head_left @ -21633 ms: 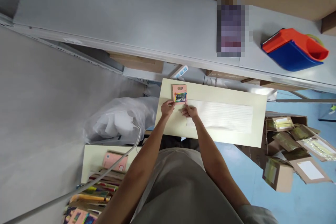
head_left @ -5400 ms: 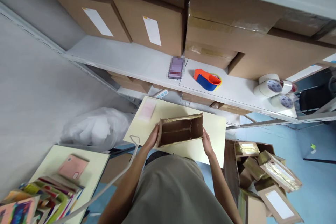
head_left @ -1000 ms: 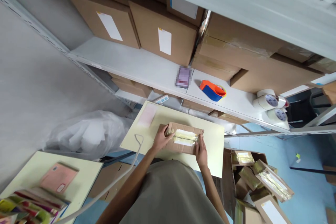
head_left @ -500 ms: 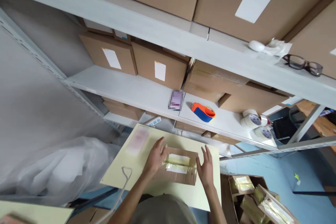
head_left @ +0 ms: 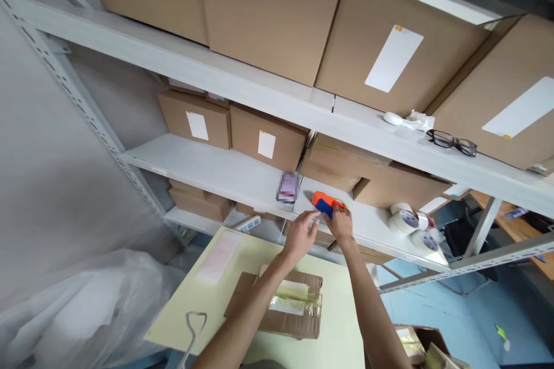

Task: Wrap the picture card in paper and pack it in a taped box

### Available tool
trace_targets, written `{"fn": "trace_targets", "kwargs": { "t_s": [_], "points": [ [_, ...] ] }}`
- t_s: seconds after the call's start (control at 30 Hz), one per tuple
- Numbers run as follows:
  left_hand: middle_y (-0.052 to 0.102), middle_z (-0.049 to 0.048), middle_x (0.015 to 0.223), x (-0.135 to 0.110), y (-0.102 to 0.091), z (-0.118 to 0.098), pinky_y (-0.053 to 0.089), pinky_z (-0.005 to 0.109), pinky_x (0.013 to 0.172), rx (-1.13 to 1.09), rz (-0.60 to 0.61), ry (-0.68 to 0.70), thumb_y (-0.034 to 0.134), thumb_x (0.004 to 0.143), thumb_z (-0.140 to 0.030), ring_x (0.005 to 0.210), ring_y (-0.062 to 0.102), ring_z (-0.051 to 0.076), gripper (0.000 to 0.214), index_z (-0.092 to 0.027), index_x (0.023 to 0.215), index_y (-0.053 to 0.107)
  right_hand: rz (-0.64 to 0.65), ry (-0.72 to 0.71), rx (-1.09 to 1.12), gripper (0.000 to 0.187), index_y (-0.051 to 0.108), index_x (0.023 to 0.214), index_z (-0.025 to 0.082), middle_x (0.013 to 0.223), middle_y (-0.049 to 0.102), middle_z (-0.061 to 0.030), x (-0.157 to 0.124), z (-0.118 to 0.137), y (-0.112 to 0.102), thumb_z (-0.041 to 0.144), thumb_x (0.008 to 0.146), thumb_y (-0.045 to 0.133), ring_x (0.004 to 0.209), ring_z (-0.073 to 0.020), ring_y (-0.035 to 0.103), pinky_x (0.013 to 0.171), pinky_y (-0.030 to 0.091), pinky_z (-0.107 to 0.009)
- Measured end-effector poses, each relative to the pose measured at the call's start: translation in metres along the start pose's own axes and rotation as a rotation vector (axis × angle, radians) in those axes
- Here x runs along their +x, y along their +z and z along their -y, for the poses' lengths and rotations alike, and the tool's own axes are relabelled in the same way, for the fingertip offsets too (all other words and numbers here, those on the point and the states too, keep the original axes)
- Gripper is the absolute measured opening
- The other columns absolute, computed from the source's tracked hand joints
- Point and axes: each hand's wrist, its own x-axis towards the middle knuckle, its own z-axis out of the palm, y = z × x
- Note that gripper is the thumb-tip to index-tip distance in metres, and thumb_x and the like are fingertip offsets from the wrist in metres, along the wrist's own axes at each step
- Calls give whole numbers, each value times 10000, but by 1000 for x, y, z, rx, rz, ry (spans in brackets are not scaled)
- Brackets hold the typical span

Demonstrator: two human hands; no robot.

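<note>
An orange and blue tape dispenser (head_left: 322, 203) rests on the middle shelf. My right hand (head_left: 341, 223) is on its right end, fingers closed round it. Just left of and below the dispenser, my left hand (head_left: 299, 237) reaches forward with its fingers apart and nothing in them. Below my hands, a cardboard box (head_left: 298, 323) with shiny tape and white labels lies on the pale yellow table (head_left: 341, 305). My left forearm hides part of that box.
Several tape rolls (head_left: 404, 222) stand at the shelf's right end. A blurred-out purple item (head_left: 288, 187) lies left of the dispenser. Glasses (head_left: 452, 142) sit on the upper shelf edge. Large boxes (head_left: 277, 6) fill the top. Clear plastic wrapping (head_left: 95, 311) bulges at left.
Both hands have left the sides of the cardboard box and moved up to the shelf. The right hand has taken hold of the tape dispenser. The view has tilted upward.
</note>
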Motion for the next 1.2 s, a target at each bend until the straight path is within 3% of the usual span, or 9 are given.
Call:
{"fn": "trace_targets", "kwargs": {
  "t_s": [0.1, 0.2, 0.47, 0.63, 0.77, 0.9, 1.1, 1.2],
  "points": [
    [819, 100, 1162, -8, -5, -1, 636, 440, 1018, -20, -3, -24, 643, 1048, -313, 1104, 788, 270, 267, -269, 1281, 764, 20, 6, 3, 496, 511, 1522, 99, 1250, 768, -234, 3, 2, 1, 313, 1085, 603, 1036, -294, 758, 997, 517, -381],
    [821, 101, 1170, -25, -17, 2, 637, 441, 1018, -51, -19, -72, 631, 1056, -328, 1114, 791, 270, 249, -271, 1258, 765, 46, -12, 66, 485, 467, 1539, 115, 1172, 787, -206, -16, 6, 1, 321, 1110, 560, 938, -281, 774, 876, 550, -360],
    [783, 108, 1279, -99, -61, -1, 634, 403, 1024, -176, -187, -349, 606, 1081, -387, 1150, 775, 242, 295, -250, 1334, 675, 107, -293, 424, 479, 442, 1505, 157, 1216, 764, -217, -136, 24, -5, 400, 1100, 525, 973, -349, 798, 772, 643, -436],
    [745, 105, 1293, -124, -88, -20, 640, 376, 993, -214, -227, -395, 655, 1062, -392, 1145, 757, 234, 282, -254, 1305, 690, 242, -295, 517, 437, 479, 1420, 177, 1065, 769, -141, -179, 36, -17, 345, 1031, 585, 870, -300, 781, 761, 651, -414],
    [744, 78, 1238, -131, -107, -29, 625, 355, 984, -184, -170, -351, 686, 1045, -340, 1115, 738, 216, 241, -259, 1270, 716, 287, -281, 517, 433, 503, 1371, 176, 1053, 761, -133, -190, 46, -26, 363, 996, 611, 822, -281, 763, 740, 649, -408],
    [750, 82, 1220, -135, -123, -32, 625, 367, 971, -178, -117, -362, 666, 1053, -341, 1111, 733, 230, 248, -264, 1281, 726, 300, -296, 512, 430, 534, 1355, 198, 1089, 770, -139, -192, 53, -37, 462, 1029, 628, 902, -301, 786, 774, 663, -420],
    [762, 105, 1230, -138, -139, -27, 640, 430, 991, -281, -22, -401, 655, 1046, -418, 1159, 729, 286, 256, -307, 1252, 758, 324, -362, 452, 485, 521, 1446, 210, 1152, 782, -158, -190, 57, -52, 466, 1048, 628, 949, -328, 804, 795, 678, -443],
    [769, 93, 1224, -138, -149, -27, 633, 445, 1014, -299, -6, -401, 638, 1052, -411, 1174, 725, 291, 245, -323, 1239, 769, 321, -422, 441, 522, 483, 1490, 211, 1267, 766, -179, -190, 60, -59, 454, 1052, 628, 1080, -343, 797, 872, 682, -458]
  ]
}}
